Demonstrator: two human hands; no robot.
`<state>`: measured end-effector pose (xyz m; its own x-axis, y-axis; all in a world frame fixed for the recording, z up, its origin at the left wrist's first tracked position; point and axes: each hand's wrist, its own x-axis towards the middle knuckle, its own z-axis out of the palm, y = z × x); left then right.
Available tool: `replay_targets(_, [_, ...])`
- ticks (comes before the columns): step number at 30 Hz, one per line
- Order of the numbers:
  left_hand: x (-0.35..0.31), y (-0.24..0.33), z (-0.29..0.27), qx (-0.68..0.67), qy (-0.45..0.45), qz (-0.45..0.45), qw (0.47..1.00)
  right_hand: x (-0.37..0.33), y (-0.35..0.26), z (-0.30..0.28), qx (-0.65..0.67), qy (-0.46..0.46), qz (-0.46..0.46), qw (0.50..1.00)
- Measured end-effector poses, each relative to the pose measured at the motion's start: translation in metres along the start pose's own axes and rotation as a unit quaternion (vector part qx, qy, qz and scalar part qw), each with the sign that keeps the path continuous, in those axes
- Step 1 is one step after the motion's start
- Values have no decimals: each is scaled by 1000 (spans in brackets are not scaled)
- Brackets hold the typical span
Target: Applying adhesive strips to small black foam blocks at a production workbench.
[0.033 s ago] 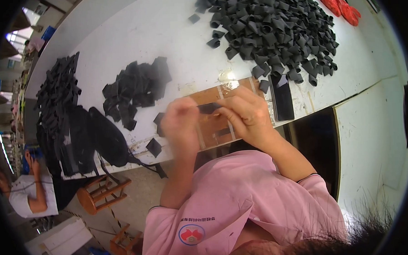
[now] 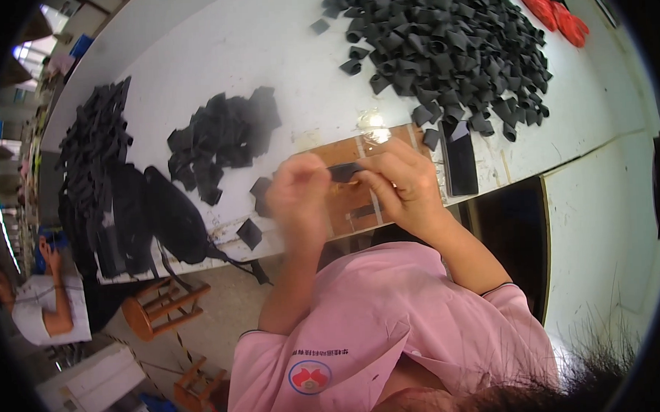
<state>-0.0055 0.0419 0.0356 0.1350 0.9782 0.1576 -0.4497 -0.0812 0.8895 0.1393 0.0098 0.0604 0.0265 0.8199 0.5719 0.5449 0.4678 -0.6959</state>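
A small black piece of sheet material (image 2: pixel 345 172) is held up between my two hands, above a brown board on the table. My right hand (image 2: pixel 406 184) pinches its right end between thumb and fingers. At the left end, my left hand (image 2: pixel 300 196) is blurred, its fingers curled in against the piece. Part of the piece is hidden behind the fingers. One flat black square (image 2: pixel 249 234) lies near the table edge beside my left wrist, and another dark piece (image 2: pixel 261 196) is partly covered by my left hand.
A big heap of curled black pieces (image 2: pixel 448 46) fills the far right. Flat black pieces (image 2: pixel 224 141) lie left of centre, with black strips (image 2: pixel 95 142) and black straps (image 2: pixel 176 224) further left. A dark phone-like slab (image 2: pixel 459 160) rests near the board (image 2: pixel 352 198). A person (image 2: pixel 51 310) sits beyond.
The whole view has shifted slightly. The black piece looks a little more bent between my hands, which otherwise stay in nearly the same place.
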Motion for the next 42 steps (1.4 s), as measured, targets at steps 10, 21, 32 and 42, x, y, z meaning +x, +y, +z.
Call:
replay_targets(10, [-3,-22,-41,271,124,-4,954,21,9,-30,312,-19,266,912])
replay_targets(21, [10,-58,-166,638,139,13,757,-51,-1,21,167,-188,287,924])
replay_targets(32, [-28,1,-31,-22,8,-240,970,-46,-6,43,182,-74,320,927])
replay_targets(42, [-34,-11,-36,-159,-55,-333,928,-43,1,30,553,-5,499,668])
